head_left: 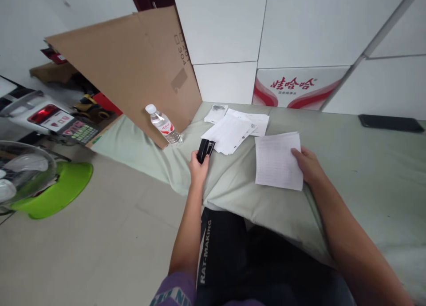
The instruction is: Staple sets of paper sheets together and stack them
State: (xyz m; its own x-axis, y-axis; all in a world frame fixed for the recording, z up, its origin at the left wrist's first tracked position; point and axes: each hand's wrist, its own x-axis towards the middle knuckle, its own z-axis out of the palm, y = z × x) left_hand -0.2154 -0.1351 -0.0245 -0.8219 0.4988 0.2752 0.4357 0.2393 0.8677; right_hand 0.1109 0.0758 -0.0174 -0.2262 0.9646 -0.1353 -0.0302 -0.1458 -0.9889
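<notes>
My left hand (199, 168) grips a black stapler (204, 149) that rests on the pale green cloth-covered table (366, 164). My right hand (309, 165) holds the right edge of a sheet of lined paper (277, 161) lying flat on the cloth. Just beyond the stapler a loose pile of white papers (233, 130) is spread out. A small clear packet (216, 113) lies at the far end of that pile.
A plastic water bottle (163, 125) leans against a large brown cardboard sheet (133, 66) at the left. White boxes (299, 39) are stacked behind the table. A black phone (391, 122) lies far right. A fan with a green base (56, 190) stands on the floor.
</notes>
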